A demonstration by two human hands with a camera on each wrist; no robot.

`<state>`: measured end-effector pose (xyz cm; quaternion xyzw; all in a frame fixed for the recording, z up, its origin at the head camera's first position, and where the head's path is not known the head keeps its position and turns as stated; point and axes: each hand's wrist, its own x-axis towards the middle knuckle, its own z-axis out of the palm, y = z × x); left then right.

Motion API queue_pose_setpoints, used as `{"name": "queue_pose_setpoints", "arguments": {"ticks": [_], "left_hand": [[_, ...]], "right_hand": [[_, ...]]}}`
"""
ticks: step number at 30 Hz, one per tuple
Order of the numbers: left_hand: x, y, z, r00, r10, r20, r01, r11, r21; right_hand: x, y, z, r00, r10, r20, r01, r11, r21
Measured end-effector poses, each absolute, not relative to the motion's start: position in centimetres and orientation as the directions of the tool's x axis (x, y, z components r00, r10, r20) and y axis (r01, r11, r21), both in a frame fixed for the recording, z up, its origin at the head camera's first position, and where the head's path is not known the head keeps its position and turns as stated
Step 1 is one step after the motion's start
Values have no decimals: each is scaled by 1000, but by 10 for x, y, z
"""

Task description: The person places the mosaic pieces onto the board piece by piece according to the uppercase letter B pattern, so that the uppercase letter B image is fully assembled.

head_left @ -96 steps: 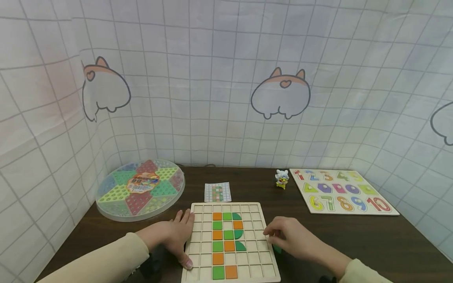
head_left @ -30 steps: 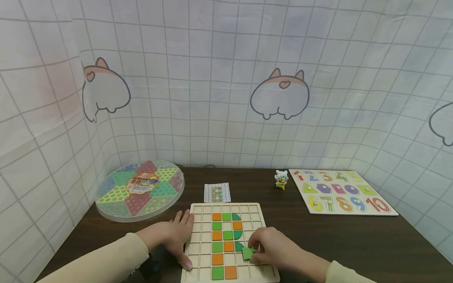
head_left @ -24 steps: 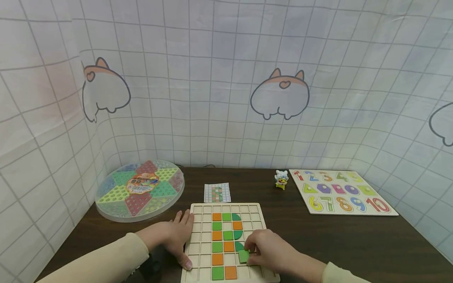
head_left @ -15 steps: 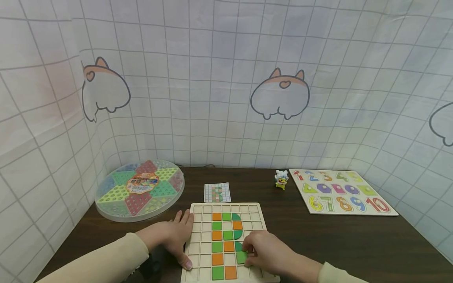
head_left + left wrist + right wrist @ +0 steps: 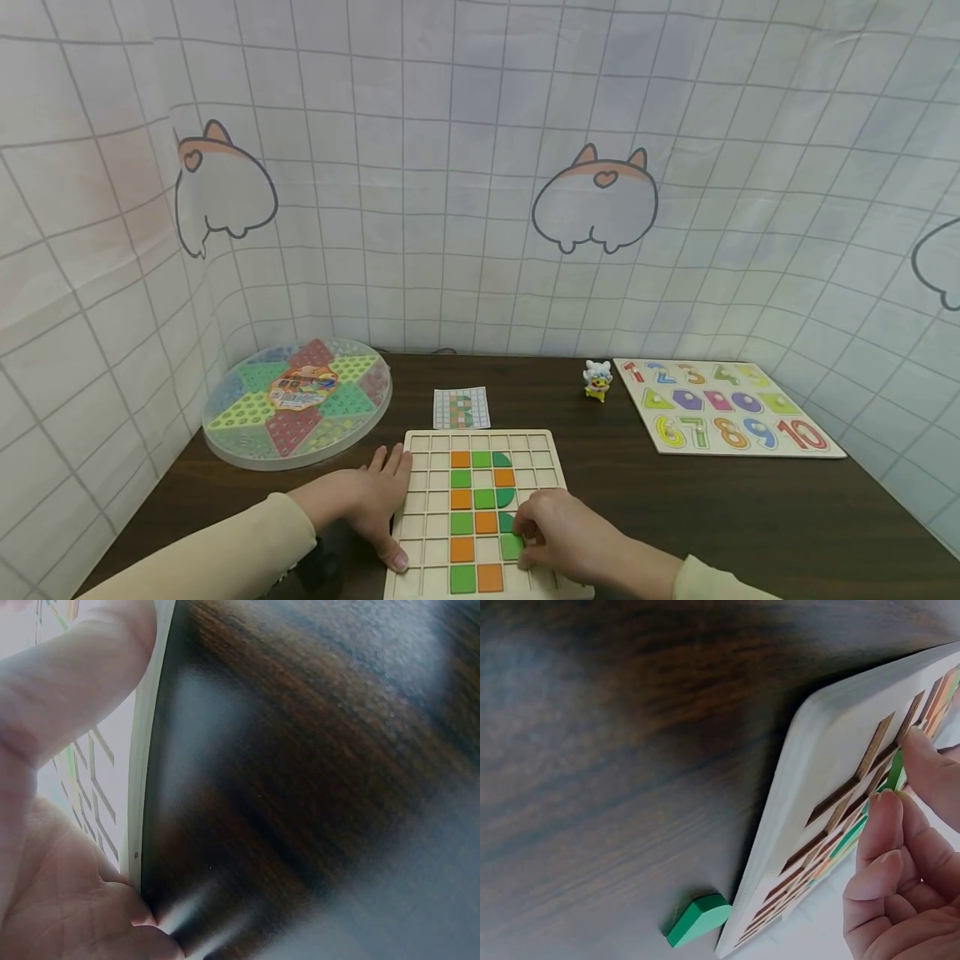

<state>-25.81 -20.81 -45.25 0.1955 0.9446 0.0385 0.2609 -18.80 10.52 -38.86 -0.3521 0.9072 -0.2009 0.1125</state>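
Observation:
A pale wooden grid board (image 5: 435, 575) lies on the dark table, with orange, light green and dark green pieces in its cells. My left hand (image 5: 375, 500) rests along the board's left edge, fingers straight and thumb on the near part of the rim. Over the board's right half, my right hand (image 5: 562, 533) pinches a light green square tile (image 5: 512, 547) between thumb and fingers. This tile (image 5: 894, 771) is at a cell just below a dark green quarter-round piece (image 5: 506, 522). In the left wrist view, the left hand (image 5: 67, 877) touches the board's side.
A loose dark green rounded piece (image 5: 699, 919) lies beside the board's right edge. Behind the board is a printed pattern card (image 5: 461, 408). A round Chinese checkers set (image 5: 251, 412) stands left; a small figurine (image 5: 597, 380) and a number puzzle board (image 5: 697, 421) are at right.
My right hand has moved left from beside the board's right edge, bringing the green square tile over the grid and down to a cell. The left hand has stayed put.

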Motion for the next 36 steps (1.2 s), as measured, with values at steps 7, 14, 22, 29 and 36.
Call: {"name": "queue_pose_setpoints", "arguments": {"ticks": [7,14,22,29,36], "left_hand": [[-258,-206,-453,-790,386,-476,351,922,164],[-258,-205,-452,-793,379,-477,346,925,159],[-258,-206,-453,-793,387,-471,352,921,164],[-257,-205,-451,-790,389,-475,353,921,166],[-257,-205,-450,-787,388,-480,354,921,164]], "right_hand": [[-186,107,-390,-723,-689,-47,-589,651,-478],[-187,106,-391,-728,-684,-41,-591,657,-468],[-186,106,-390,-727,-686,-30,-595,652,-469],[-186,108,-391,-718,-695,-37,-600,645,-474],[-184,111,-389,-687,-727,5,-646,607,-463]]}}
